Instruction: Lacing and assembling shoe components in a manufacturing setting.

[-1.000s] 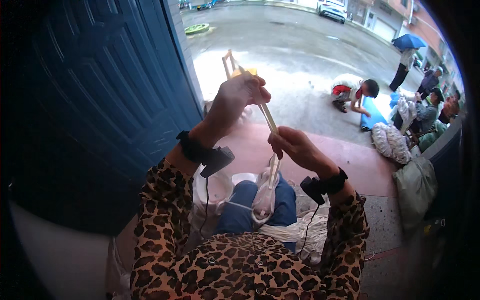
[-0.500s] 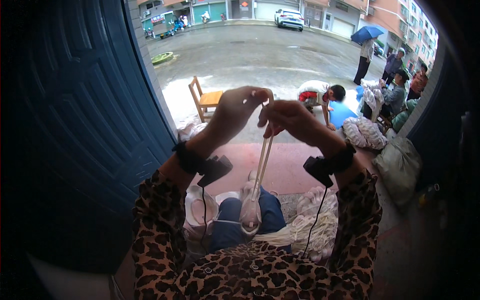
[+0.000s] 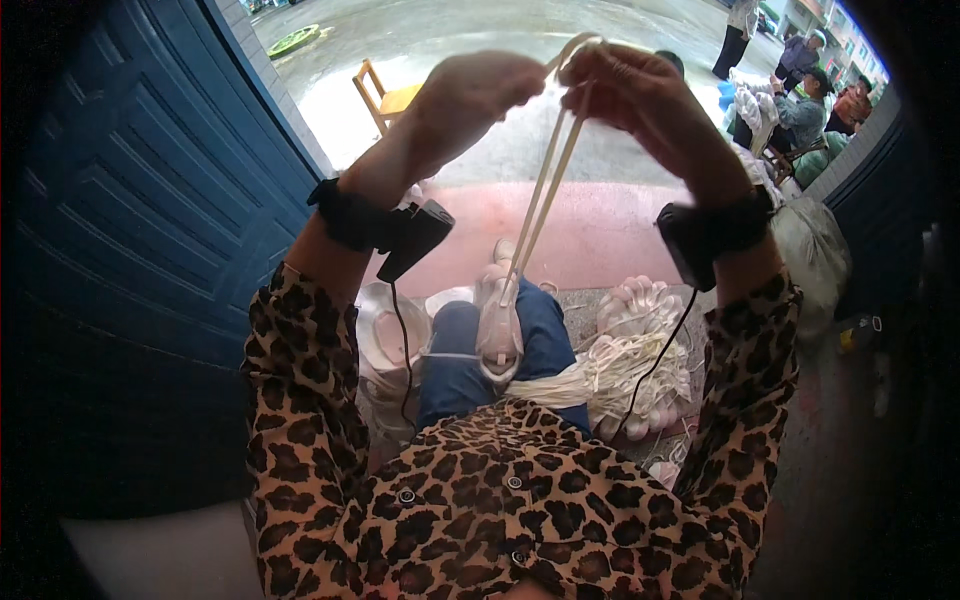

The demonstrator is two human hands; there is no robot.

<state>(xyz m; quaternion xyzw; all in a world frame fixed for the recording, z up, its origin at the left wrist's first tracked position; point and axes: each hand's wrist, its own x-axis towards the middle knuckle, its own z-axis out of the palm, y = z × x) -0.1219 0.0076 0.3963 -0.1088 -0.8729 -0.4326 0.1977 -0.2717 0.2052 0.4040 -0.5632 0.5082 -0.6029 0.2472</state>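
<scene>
My right hand [image 3: 640,95] pinches a cream lace [image 3: 545,212], its fingers curled together. My left hand [image 3: 470,95] has its fingers bunched just beside the loop; I can't tell whether they grip it. Two strands run down to a pale shoe [image 3: 497,322] lying along my lap, over my blue jeans [image 3: 545,340].

By my left knee sit pale pieces [image 3: 390,335] with pink in them; on my right is a tangled heap of cream laces [image 3: 640,370], crossed by a black cable [image 3: 655,365]. My left forearm partly covers a wooden chair [image 3: 397,103], and my right hand hides most of someone's dark head. A pale sack [image 3: 815,260] slumps beyond my right wrist.

Ahead lies pink floor [image 3: 590,225], then grey street; a blue door [image 3: 130,180] stands to my left, and people [image 3: 800,115] gather at upper right.
</scene>
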